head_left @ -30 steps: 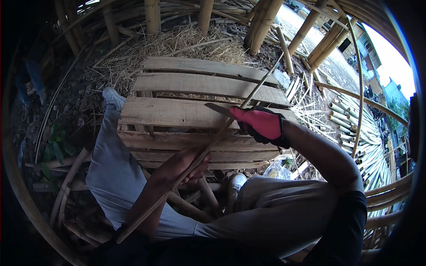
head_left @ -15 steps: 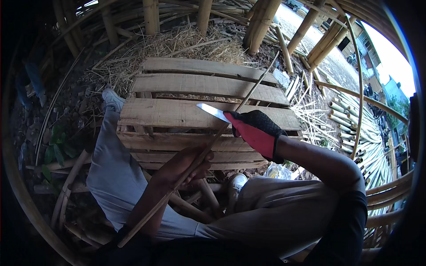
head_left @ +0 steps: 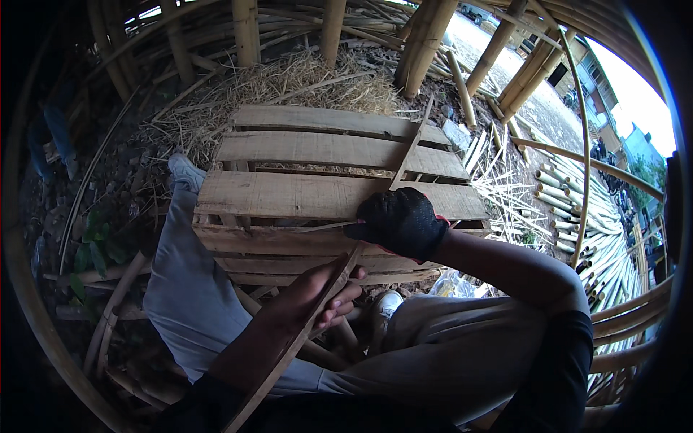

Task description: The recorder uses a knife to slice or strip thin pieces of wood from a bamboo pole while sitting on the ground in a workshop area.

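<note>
Bare left hand (head_left: 310, 285), below the center of the frame, with fingers curled round a long brown strip (head_left: 289, 348); the strip runs obliquely from the lower edge, along the left forearm, to the upper center of the frame. The right hand (head_left: 403, 222), gloved in black with red at the edge, lies right of center, closed over the knife (head_left: 325, 226); the thin, pale blade shows nearly edge-on, pointing toward the left of the frame. The handle is hidden in the fist, and the strip passes behind the gloved hand, so that any contact between blade and strip cannot be told. Beyond both hands, a slatted wooden platform (head_left: 281, 193) occupies the center, the far part of the strip extending above its boards. Dry straw (head_left: 303, 83) lies in the upper center, behind the platform; upright bamboo posts (head_left: 246, 32) line the top. At right, cut bamboo poles (head_left: 552, 190) lie in a pile beside pale slivers (head_left: 505, 191). Grey trousers (head_left: 180, 296) and light shoes (head_left: 186, 173) flank the platform's near side; clear plastic (head_left: 451, 283) lies near the right shoe.
</note>
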Action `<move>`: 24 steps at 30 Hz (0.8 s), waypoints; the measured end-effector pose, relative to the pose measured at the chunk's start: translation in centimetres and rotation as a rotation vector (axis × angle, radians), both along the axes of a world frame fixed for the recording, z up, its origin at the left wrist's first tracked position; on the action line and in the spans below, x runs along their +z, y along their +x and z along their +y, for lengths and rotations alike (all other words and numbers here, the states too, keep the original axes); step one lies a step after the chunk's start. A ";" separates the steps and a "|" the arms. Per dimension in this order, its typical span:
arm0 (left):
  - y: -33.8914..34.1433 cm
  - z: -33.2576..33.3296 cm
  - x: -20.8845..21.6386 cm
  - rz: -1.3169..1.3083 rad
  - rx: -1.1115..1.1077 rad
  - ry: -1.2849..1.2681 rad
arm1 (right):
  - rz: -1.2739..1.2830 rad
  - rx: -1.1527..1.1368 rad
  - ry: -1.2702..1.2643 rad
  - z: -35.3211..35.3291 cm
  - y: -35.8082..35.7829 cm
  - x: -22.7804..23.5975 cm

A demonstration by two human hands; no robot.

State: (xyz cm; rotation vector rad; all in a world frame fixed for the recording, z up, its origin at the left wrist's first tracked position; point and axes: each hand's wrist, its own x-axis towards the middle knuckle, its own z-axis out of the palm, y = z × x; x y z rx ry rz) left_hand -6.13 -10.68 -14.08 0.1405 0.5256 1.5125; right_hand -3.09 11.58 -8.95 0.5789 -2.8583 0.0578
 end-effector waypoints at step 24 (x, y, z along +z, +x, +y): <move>-1.7 -1.8 1.0 0.060 0.003 -0.068 | -0.454 -0.894 -0.858 8.4 -0.8 2.5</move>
